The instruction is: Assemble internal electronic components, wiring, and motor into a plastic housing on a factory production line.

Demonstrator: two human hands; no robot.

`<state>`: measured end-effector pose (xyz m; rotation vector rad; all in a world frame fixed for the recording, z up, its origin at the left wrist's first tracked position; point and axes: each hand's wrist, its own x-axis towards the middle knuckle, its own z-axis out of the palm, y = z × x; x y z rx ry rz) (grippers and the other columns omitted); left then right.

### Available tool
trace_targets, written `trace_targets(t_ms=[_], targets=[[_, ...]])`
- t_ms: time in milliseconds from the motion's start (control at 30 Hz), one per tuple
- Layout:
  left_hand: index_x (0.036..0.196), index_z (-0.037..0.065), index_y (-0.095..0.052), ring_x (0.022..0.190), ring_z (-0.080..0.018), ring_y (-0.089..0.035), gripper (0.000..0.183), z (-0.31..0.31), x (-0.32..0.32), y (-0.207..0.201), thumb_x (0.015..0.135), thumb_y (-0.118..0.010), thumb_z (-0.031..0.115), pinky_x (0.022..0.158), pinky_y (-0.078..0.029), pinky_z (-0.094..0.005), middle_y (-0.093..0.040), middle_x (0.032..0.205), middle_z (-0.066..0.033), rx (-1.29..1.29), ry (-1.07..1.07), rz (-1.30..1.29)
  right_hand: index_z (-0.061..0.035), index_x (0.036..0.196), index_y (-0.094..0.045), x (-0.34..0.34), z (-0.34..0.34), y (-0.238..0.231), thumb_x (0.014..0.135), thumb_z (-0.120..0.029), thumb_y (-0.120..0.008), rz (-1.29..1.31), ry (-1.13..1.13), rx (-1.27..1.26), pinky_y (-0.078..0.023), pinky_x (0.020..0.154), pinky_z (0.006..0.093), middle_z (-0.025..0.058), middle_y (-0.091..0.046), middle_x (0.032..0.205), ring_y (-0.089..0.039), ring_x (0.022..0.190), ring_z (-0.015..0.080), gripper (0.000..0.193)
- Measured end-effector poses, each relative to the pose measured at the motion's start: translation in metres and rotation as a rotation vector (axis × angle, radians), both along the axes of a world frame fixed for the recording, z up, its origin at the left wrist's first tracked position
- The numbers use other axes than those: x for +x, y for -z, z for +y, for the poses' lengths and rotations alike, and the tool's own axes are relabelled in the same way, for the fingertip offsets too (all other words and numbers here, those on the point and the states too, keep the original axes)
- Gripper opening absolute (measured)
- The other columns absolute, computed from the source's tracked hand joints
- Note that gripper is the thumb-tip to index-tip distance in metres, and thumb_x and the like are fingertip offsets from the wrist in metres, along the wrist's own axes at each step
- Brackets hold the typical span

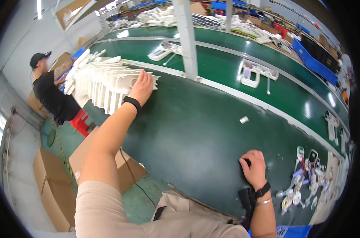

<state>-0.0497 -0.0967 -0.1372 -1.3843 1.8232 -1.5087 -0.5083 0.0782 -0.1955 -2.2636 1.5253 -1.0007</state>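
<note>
My left hand (142, 88) is stretched out to the near end of a long row of nested white plastic parts (108, 85). Its fingers close over the endmost white part, and the grip is partly hidden by the hand itself. My right hand (254, 167) rests on the dark green worktable (188, 127) with its fingers curled. A bit of something black shows between thumb and fingers, too covered to name. Beside that wrist is a black tool-like object (247, 200), partly hidden by the forearm. A small white piece (244, 119) lies farther back on the table.
Small assemblies with wires (303, 178) lie heaped at the right. Beyond a raised rail, a green conveyor (219, 63) carries white frames (251, 77). A metal post (186, 39) stands at its edge. Cardboard boxes (55, 190) are at lower left; a person (53, 93) works at far left.
</note>
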Motion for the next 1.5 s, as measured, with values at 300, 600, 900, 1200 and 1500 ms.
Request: trace_targets(t_ms=[300, 600, 900, 1200, 1500], targets=[[0.126, -0.004, -0.048, 0.098, -0.0358, -0.056, 0.076, 0.058, -0.204, -0.045, 0.061, -0.080, 0.019, 0.086, -0.048, -0.0418, -0.056, 0.104, -0.0176, 0.628, 0.641, 0.858, -0.0082, 0.086, -0.063, 0.004, 0.047, -0.004, 0.081, -0.015, -0.068, -0.051, -0.098, -0.216, -0.048, 0.078, 0.0371, 0.0074, -0.061, 0.084, -0.059, 0.086, 0.0264, 0.011], [0.125, -0.001, -0.052, 0.104, -0.0352, -0.059, 0.072, 0.079, -0.315, -0.026, 0.068, -0.080, 0.034, 0.085, -0.050, -0.0406, -0.059, 0.114, -0.0197, 1.020, 0.611, 0.705, -0.0083, 0.087, -0.066, -0.131, 0.120, -0.056, 0.084, -0.015, -0.067, -0.004, 0.145, -0.005, -0.050, 0.075, 0.0373, 0.0069, -0.065, 0.085, -0.062, 0.084, 0.0269, 0.008], [0.111, 0.003, -0.063, 0.098, -0.0354, -0.061, 0.029, 0.054, -0.492, -0.038, 0.085, -0.063, 0.016, 0.086, -0.049, -0.0407, -0.063, 0.107, -0.0190, 1.210, 1.019, 0.769, -0.0061, 0.090, -0.063, -0.246, 0.081, -0.044, 0.079, -0.046, -0.067, 0.444, 0.647, 0.231, -0.051, 0.067, 0.0444, 0.0118, -0.065, 0.086, -0.064, 0.083, 0.0317, 0.042], [0.111, 0.000, -0.056, 0.103, -0.0341, -0.058, 0.047, 0.027, -0.589, 0.043, 0.079, -0.070, 0.031, 0.088, -0.047, -0.0407, -0.060, 0.106, -0.0204, 1.335, 0.830, 0.942, -0.0007, 0.103, -0.064, -0.222, 0.076, -0.043, 0.075, -0.039, -0.074, 0.491, 0.586, 0.265, -0.046, 0.081, 0.0401, 0.0133, -0.057, 0.094, -0.056, 0.092, 0.0311, 0.049], [0.114, 0.001, -0.056, 0.094, -0.0312, -0.063, 0.037, 0.068, -0.549, -0.013, 0.081, -0.069, 0.013, 0.082, -0.049, -0.0386, -0.065, 0.102, -0.0175, 1.347, 1.131, 1.253, -0.0001, 0.095, -0.062, -0.229, 0.065, -0.030, 0.072, -0.035, -0.074, 0.379, 0.513, 0.259, -0.046, 0.081, 0.0423, 0.0152, -0.058, 0.095, -0.056, 0.096, 0.0321, 0.044]])
